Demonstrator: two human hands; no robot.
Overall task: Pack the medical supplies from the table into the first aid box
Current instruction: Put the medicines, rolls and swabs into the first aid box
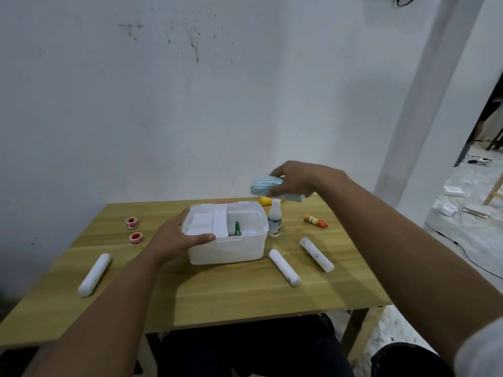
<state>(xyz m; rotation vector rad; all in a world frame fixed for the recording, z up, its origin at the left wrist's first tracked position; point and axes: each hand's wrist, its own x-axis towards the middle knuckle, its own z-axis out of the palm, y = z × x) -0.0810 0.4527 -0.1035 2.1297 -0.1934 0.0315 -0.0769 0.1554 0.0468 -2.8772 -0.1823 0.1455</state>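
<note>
The white first aid box [227, 250] stands open in the middle of the wooden table [217, 297], with white packets and a green item inside. My left hand [177, 238] grips the box's left rim. My right hand [299, 182] holds a stack of light blue face masks [265, 185] in the air behind and to the right of the box. Three white bandage rolls lie on the table: one at the left [94, 274], two at the right [284, 268] [317, 254]. Two red tape rolls [134, 231] lie at the left. A white bottle [274, 219] stands beside the box.
A small orange and red tube [315, 221] lies right of the bottle. A yellow object [264, 200] sits behind the box. The white wall runs close behind the table. Cables and boxes lie on the floor at the right.
</note>
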